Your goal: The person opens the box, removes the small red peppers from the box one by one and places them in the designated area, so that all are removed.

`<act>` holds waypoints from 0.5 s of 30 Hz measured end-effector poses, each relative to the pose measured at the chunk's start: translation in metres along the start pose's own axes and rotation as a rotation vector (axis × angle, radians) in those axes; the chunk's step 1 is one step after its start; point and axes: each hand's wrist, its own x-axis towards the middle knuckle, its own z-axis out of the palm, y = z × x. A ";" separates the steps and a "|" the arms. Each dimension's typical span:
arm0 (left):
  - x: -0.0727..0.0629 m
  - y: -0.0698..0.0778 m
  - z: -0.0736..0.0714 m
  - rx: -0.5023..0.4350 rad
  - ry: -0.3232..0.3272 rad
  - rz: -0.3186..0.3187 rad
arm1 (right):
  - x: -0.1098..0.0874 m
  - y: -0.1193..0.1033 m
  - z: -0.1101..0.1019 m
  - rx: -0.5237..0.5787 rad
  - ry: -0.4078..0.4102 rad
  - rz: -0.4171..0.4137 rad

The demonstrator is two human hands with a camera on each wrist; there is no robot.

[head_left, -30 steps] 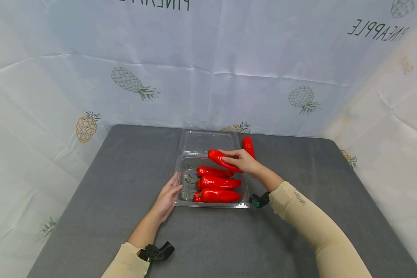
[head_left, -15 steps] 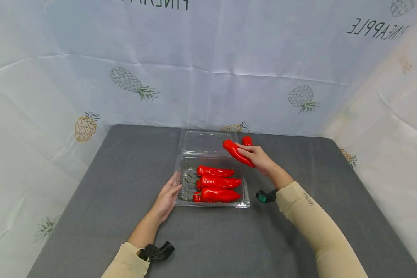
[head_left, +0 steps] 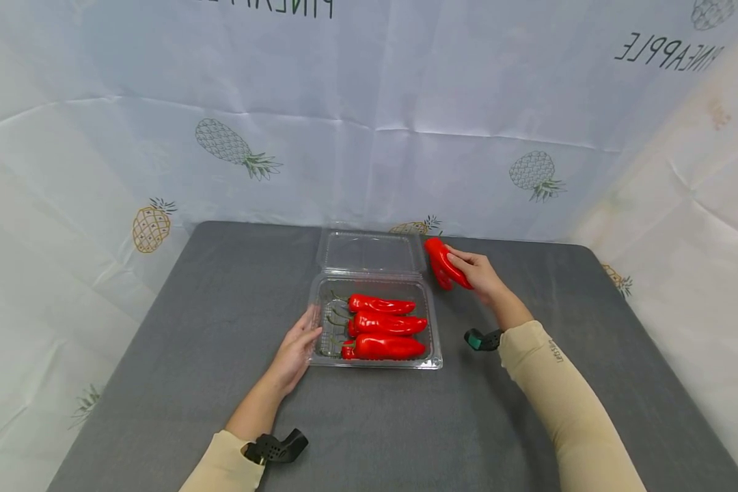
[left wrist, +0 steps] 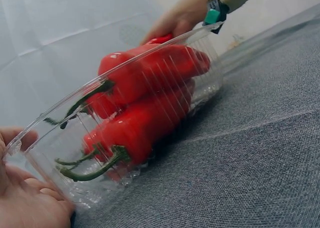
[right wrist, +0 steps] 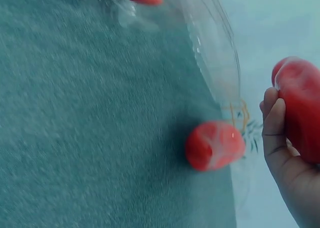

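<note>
My right hand point(head_left: 476, 273) grips a long red pepper point(head_left: 447, 260) to the right of the clear plastic container's lid. Under it, another red pepper point(right wrist: 215, 145) lies on the table, partly covered by the held one in the head view. My left hand point(head_left: 294, 350) holds the left side of the clear plastic container point(head_left: 434, 328), with a digit over the rim and the palm outside in the left wrist view. Several red peppers point(head_left: 387, 346) with green stems lie inside it, stems to the left, some piled on others.
The container's hinged lid point(head_left: 369, 251) lies open toward the back. A grey cloth point(head_left: 178, 355) covers the table, whose back edge meets a white curtain point(head_left: 369, 171) printed with pineapples. Each wrist carries a black camera mount point(head_left: 277, 447).
My right hand has carried the pepper from above the container, right and back, to over the pepper on the table. The left hand and container have stayed in place.
</note>
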 end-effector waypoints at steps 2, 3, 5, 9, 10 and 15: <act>0.000 0.000 0.000 -0.003 -0.005 0.004 | 0.006 0.008 -0.005 0.002 0.025 0.000; 0.000 0.000 0.000 -0.003 -0.006 0.006 | 0.008 0.011 -0.007 0.011 0.033 0.001; 0.000 0.000 0.000 -0.004 -0.008 0.010 | 0.011 0.015 -0.011 0.028 0.051 0.008; -0.001 0.001 0.001 -0.003 -0.005 0.014 | 0.016 0.020 -0.016 0.097 0.079 0.029; -0.001 0.001 0.001 -0.003 -0.003 0.015 | 0.017 0.022 -0.017 0.113 0.089 0.036; -0.001 0.002 0.001 -0.005 0.003 0.013 | 0.021 0.028 -0.021 0.154 0.132 0.061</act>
